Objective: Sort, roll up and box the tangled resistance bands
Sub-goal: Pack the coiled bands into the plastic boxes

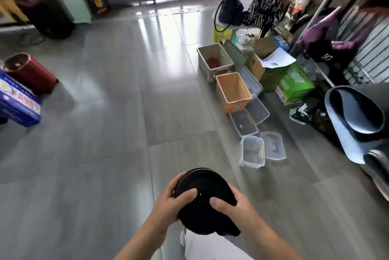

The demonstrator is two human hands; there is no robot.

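Observation:
A black resistance band [203, 184], wound into a flat thick roll, is held low in the middle of the head view. My left hand [174, 198] grips its left side with the thumb on top. My right hand [231, 205] grips its right side, thumb also pressed on the roll. To the right on the floor stands a row of open boxes: a beige box [202, 64] with a red roll [213, 62] inside, an orange box [223, 93], and two small clear boxes [235, 121] [244, 154] with lids [273, 145] lying beside them.
Grey tiled floor [105, 133] spreads to the left and ahead. A rolled dark mat [355, 110] lies at the right. Bags, cartons and a metal rack [328, 0] crowd the back right. A red cylinder [29, 72] on a blue carton [19, 104] sits at the left.

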